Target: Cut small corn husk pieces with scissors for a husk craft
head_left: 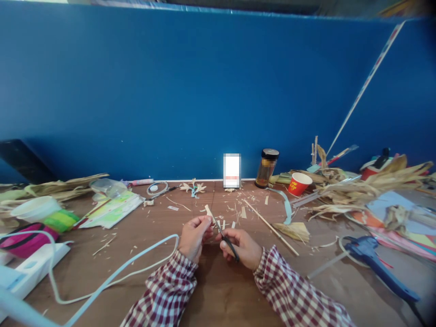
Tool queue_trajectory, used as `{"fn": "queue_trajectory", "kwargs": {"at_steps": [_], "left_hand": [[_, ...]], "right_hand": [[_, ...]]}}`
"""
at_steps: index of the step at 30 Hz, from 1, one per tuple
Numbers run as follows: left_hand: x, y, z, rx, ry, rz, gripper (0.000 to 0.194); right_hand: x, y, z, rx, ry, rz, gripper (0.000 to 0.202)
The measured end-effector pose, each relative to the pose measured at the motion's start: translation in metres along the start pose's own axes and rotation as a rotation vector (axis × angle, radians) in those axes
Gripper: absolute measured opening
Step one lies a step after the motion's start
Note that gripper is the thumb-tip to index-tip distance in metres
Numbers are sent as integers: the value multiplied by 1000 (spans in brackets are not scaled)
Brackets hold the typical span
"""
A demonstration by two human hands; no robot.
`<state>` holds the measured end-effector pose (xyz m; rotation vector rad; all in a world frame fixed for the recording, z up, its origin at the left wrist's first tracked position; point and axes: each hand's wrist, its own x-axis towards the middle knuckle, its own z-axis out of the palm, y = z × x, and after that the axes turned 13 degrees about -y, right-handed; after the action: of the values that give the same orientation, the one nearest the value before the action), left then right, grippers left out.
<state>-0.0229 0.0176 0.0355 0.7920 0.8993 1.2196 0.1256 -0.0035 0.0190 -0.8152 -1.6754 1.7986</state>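
Note:
Near the middle of the table, my left hand (pixel 195 236) pinches a small pale strip of husk (pixel 208 210), whose upper end sticks out above the fingertips. Just to its right, my right hand (pixel 243 247) is closed on a pair of scissors (pixel 230 247) with dark handles. The blades point up and left, close to the strip; whether they touch it I cannot tell. Small pale cut pieces (pixel 223 224) lie beyond my fingers. A flower-like piece made of husk (pixel 193 187) with a light blue middle stands farther back.
A blue panel (pixel 204 91) closes off the back. Right: a dark-lidded jar (pixel 266 169), red paper cup (pixel 299 184), thin stick (pixel 272 229), dried corn husks (pixel 344 193) and blue glue gun (pixel 378 263). Left: a white cable (pixel 119 268), power strip (pixel 37 268) and white bowl (pixel 36 209).

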Motion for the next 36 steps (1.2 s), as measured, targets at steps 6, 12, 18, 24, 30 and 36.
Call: {"fn": "queue_trajectory", "kwargs": {"at_steps": [6,12,18,24,30,36], "left_hand": [[0,-1,0,1,-8,-7,24],[0,0,0,27,-3,-16,23],[1,-1,-1,6,5,-6,24],[1,0,1,-10,-12,-13,25],[-1,0,0,-15,-21,-14,26],[1,-2,-3,-15,-10,-16,27]], "right_hand": [[0,1,0,11,2,-18,37],[0,-2,0,-12,-3,-9,40],[-1,-4,1,-6,10,11,40],[0,2,-1,-1,-1,-8,36],[0,3,-2,-18,5,-12,36],[2,3,-1,-4,16,-19,34]]}}
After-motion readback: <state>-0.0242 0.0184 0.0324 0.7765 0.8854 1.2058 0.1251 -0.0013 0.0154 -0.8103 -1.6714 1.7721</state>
